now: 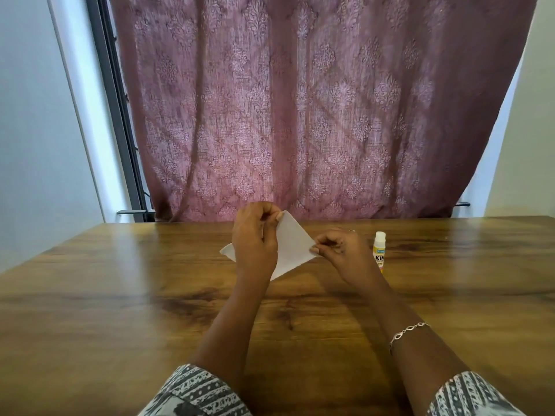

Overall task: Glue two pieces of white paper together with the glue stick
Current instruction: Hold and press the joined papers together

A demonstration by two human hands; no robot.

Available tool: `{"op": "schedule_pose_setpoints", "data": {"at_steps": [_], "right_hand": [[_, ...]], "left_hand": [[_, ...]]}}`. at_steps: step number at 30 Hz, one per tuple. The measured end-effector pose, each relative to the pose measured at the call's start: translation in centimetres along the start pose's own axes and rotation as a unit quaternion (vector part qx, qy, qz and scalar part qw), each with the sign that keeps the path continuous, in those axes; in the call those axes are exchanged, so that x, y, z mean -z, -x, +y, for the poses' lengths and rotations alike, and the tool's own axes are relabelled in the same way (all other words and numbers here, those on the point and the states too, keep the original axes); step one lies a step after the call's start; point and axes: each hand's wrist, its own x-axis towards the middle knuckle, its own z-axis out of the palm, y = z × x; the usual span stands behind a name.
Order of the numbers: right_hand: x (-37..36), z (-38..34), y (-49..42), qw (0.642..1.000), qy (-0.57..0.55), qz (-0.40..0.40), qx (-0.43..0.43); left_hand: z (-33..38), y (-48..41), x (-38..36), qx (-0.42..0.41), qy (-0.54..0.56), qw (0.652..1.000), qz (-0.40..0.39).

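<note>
Hands, left point(254, 238) and right point(341, 246), pinch white paper point(292, 246) corners in closed grip.

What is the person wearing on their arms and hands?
Both arms are bare from the elbows down. The short sleeves have a grey and white pattern. The right wrist wears a thin silvery chain bracelet, and the right hand has a small ring. The left hand wears nothing.

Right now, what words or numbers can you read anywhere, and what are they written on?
"KIN": big dark letters on the glue stick; the right hand hides the rest of the word.
A small coloured strip above those letters is too blurred to read.
The white paper shows no writing.
</note>
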Motion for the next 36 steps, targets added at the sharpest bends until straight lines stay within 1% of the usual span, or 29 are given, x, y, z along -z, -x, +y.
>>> {"op": "schedule_pose_setpoints", "data": {"at_steps": [3, 6, 11, 13, 15, 17, 19, 21, 22, 23, 25, 28, 30, 36], "right_hand": [[0.1, 0.1, 0.0, 0.998, -0.05, 0.015, -0.045], [0.2, 0.3, -0.2, 0.992, -0.097, 0.021, -0.072], [0.2, -0.1, -0.1, 0.974, -0.183, 0.085, -0.103], [0.0, -0.4, 0.1, 0.971, -0.199, 0.065, -0.114], [-0.3, -0.6, 0.3, 0.972, -0.199, 0.018, -0.121], [-0.5, -0.7, 0.4, 0.975, -0.183, -0.016, -0.129], [-0.8, -0.7, 0.4, 0.976, -0.166, -0.015, -0.137], [-0.9, -0.6, 0.4, 0.978, -0.144, 0.01, -0.151], [-0.9, -0.4, 0.4, 0.978, -0.129, 0.024, -0.16], [-0.9, -0.1, 0.3, 0.979, -0.113, 0.038, -0.168], [-0.9, 0.5, 0.2, 0.98, -0.07, 0.049, -0.181], [-1.4, 1.1, 0.1, 0.98, -0.009, 0.025, -0.197], [-1.9, 1.3, 0.1, 0.978, 0.02, 0.005, -0.206], [-2.7, 2.2, 0.2, 0.974, 0.083, -0.062, -0.204]], "left_hand": [[-0.4, -0.3, 0.2, 0.057, 0.048, 0.997, 0.018], [-0.8, -0.4, 0.4, 0.095, 0.067, 0.993, 0.021], [-1.1, -0.4, 0.2, 0.16, 0.115, 0.98, 0.033], [-1.2, -0.4, 0.2, 0.196, 0.144, 0.969, 0.045], [-1.3, -0.3, 0.2, 0.229, 0.171, 0.956, 0.06], [-1.5, -0.2, 0.2, 0.252, 0.172, 0.95, 0.069], [-1.8, -0.1, 0.0, 0.284, 0.167, 0.942, 0.067], [-2.2, 0.1, -0.1, 0.332, 0.167, 0.928, 0.036], [-2.5, 0.1, -0.1, 0.355, 0.159, 0.921, 0.005], [-2.5, 0.2, -0.1, 0.372, 0.138, 0.917, -0.029], [-2.7, 0.3, 0.0, 0.38, 0.078, 0.918, -0.084], [-2.9, 0.8, 0.1, 0.357, -0.008, 0.926, -0.125], [-3.3, 1.3, -0.2, 0.343, -0.063, 0.923, -0.162], [-4.7, 2.2, -0.8, 0.331, -0.155, 0.883, -0.296]]}}
